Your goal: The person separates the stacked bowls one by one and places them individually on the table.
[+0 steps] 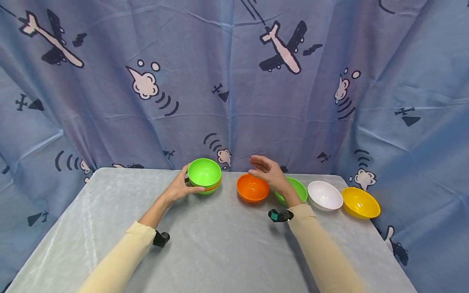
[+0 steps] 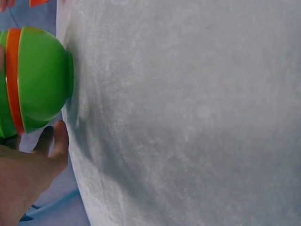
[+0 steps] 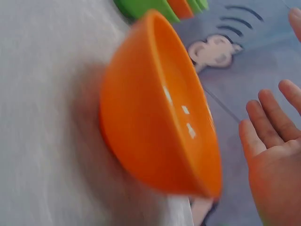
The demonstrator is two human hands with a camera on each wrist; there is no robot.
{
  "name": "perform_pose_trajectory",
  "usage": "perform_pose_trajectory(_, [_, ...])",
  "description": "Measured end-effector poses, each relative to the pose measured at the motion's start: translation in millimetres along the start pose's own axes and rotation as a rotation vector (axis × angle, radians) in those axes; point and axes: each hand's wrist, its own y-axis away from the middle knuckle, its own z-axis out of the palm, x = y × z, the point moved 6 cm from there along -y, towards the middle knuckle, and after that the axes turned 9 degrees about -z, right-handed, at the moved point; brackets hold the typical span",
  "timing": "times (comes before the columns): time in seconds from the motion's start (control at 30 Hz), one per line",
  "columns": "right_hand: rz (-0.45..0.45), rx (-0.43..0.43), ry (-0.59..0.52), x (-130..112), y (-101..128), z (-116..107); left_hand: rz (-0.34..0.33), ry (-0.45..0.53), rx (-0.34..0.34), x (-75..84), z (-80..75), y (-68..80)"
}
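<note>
Your left hand (image 1: 181,188) cups the stack of bowls (image 1: 204,176), green over orange, just left of centre frame on the table (image 1: 110,211). Your right hand (image 1: 269,173) hovers open, fingers spread, above the orange bowl (image 1: 252,188), holding nothing.

staged recording setup, not a lived-in room

blue airplane-print backdrop cloth (image 1: 234,81) hung behind and around a grey-covered table (image 1: 220,244), plastic bowls (image 1: 324,195) laid out in a row, black cameras (image 1: 280,215) strapped on both wrists.
</note>
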Motion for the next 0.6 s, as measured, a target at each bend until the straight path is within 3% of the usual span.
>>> perform_pose_trajectory(0.4, [0.022, -0.162, 0.093, 0, -25, 66, 0.031, -0.002, -0.001, 0.8, 1.3, -1.5])
perform_pose_trajectory(0.6, [0.000, -0.224, 0.073, 2, -34, 94, 0.019, -0.006, 0.009, -0.1, 1.4, -0.4])
